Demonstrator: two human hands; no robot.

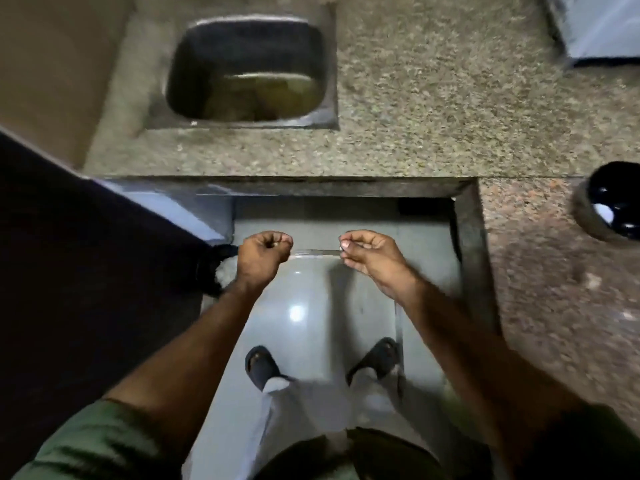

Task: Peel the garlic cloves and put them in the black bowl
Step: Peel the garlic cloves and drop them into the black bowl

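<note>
My right hand (370,258) pinches a small pale garlic clove (344,244) between thumb and fingertips, held over the floor in front of the counter. My left hand (263,252) is curled into a loose fist at the same height, about a hand's width to the left. A tiny pale scrap, apparently garlic skin (277,243), shows between its thumb and fingers. The black bowl (620,188) stands on the counter at the far right edge, cut off by the frame, with something white inside it.
A granite counter (433,109) wraps around the back and right, with a steel sink (332,98) set in at the back left. A dark bin (207,268) holding white scraps stands on the floor by my left wrist. My sandalled feet are on grey tiles below.
</note>
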